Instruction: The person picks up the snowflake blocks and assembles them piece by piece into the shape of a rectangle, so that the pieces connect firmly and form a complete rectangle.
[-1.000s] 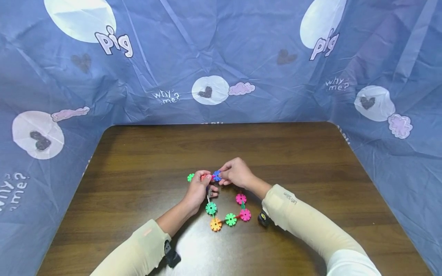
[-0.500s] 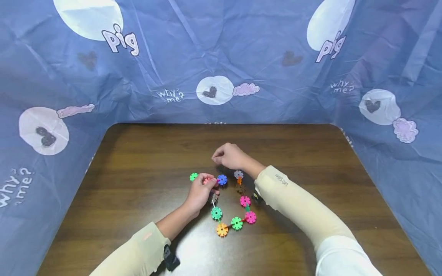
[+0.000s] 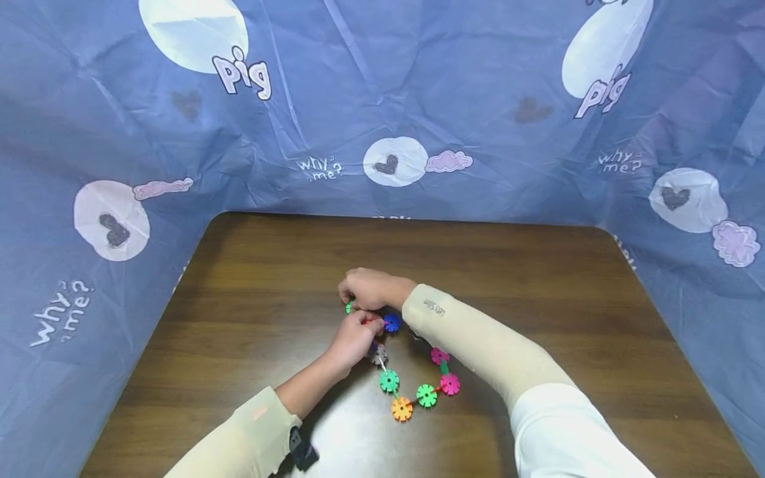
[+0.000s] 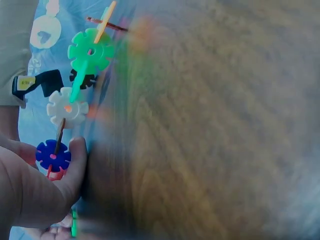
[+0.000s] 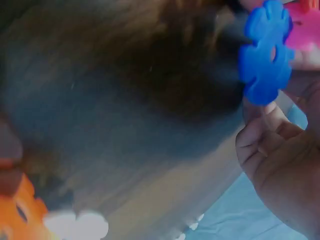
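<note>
A chain of notched snowflake building discs and thin coloured links curves over the table. My left hand pinches a red disc in it, beside a blue disc. My right hand is crossed over beyond the left one, fingers curled at a green disc on the chain's left end; that disc is partly hidden by it. Toward me run a grey disc, a teal disc, an orange disc, another green disc and two pink discs.
A brown wooden table lies beneath, with blue printed cloth hanging at the back and sides. The right sleeve passes over part of the chain and hides it. Black wrist gear sits on the left forearm.
My right hand let go of the blue disc, lifted away, then came across leftward to the green end disc. My left hand keeps its pinch on the red disc. The head view has shifted slightly.
</note>
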`<action>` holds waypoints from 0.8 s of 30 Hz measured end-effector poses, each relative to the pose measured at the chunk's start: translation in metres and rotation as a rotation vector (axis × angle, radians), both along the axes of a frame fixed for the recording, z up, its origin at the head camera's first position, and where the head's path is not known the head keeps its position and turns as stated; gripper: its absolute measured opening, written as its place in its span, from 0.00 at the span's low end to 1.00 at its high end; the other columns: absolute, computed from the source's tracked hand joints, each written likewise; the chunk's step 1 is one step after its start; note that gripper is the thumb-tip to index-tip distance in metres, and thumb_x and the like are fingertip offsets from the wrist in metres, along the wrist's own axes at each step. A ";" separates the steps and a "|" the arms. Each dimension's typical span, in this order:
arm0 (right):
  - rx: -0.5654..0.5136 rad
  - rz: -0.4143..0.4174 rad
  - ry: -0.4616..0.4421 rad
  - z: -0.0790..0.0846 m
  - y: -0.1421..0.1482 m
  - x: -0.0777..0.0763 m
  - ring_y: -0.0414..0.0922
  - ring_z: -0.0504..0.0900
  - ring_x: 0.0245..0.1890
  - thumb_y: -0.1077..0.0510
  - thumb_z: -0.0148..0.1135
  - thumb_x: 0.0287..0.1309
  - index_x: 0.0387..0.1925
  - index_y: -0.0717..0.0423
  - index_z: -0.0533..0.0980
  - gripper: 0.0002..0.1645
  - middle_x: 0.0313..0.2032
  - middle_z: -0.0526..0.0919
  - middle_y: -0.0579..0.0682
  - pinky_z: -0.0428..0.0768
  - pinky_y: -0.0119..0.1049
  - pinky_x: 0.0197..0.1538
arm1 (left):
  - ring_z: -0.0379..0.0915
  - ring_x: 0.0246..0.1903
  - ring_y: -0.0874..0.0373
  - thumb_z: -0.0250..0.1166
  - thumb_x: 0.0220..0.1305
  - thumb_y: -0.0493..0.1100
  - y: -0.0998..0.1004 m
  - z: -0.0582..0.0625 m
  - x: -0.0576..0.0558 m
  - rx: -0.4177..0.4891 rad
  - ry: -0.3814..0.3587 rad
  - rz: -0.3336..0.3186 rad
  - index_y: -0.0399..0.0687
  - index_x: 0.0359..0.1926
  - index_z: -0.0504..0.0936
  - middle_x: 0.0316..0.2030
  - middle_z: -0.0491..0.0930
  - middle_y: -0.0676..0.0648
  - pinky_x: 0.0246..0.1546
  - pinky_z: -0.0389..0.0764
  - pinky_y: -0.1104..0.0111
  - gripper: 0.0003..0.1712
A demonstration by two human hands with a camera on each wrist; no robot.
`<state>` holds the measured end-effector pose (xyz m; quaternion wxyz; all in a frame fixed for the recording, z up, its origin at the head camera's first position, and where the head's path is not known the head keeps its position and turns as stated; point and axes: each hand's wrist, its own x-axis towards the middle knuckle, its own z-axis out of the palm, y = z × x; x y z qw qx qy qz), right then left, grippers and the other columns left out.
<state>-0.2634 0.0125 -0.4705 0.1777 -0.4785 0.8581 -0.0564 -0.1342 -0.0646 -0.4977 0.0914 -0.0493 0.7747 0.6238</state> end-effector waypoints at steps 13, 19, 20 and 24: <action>-0.083 -0.185 0.085 -0.017 0.051 -0.012 0.46 0.77 0.39 0.53 0.71 0.58 0.36 0.52 0.79 0.09 0.32 0.78 0.46 0.77 0.41 0.45 | 0.73 0.29 0.56 0.52 0.73 0.39 0.001 0.002 -0.006 0.130 -0.135 -0.026 0.30 0.49 0.79 0.36 0.78 0.38 0.24 0.81 0.65 0.16; -0.096 -0.176 0.065 -0.015 0.061 -0.010 0.44 0.75 0.38 0.53 0.74 0.54 0.37 0.53 0.81 0.12 0.31 0.77 0.46 0.75 0.40 0.45 | 0.73 0.30 0.55 0.51 0.74 0.39 0.003 0.002 -0.007 0.124 -0.129 -0.040 0.31 0.49 0.80 0.36 0.78 0.38 0.24 0.82 0.64 0.16; -0.093 -0.177 0.061 -0.016 0.062 -0.010 0.44 0.75 0.37 0.53 0.75 0.53 0.36 0.53 0.80 0.13 0.31 0.77 0.45 0.75 0.40 0.45 | 0.73 0.30 0.54 0.51 0.74 0.39 0.004 0.002 -0.007 0.119 -0.127 -0.039 0.31 0.49 0.80 0.36 0.78 0.38 0.24 0.82 0.64 0.16; -0.070 -0.182 0.049 -0.016 0.063 -0.010 0.44 0.75 0.37 0.54 0.77 0.51 0.33 0.52 0.78 0.14 0.30 0.75 0.45 0.75 0.40 0.45 | 0.74 0.31 0.55 0.52 0.73 0.39 0.007 0.001 -0.006 0.094 -0.111 -0.050 0.32 0.49 0.81 0.37 0.79 0.39 0.25 0.81 0.64 0.16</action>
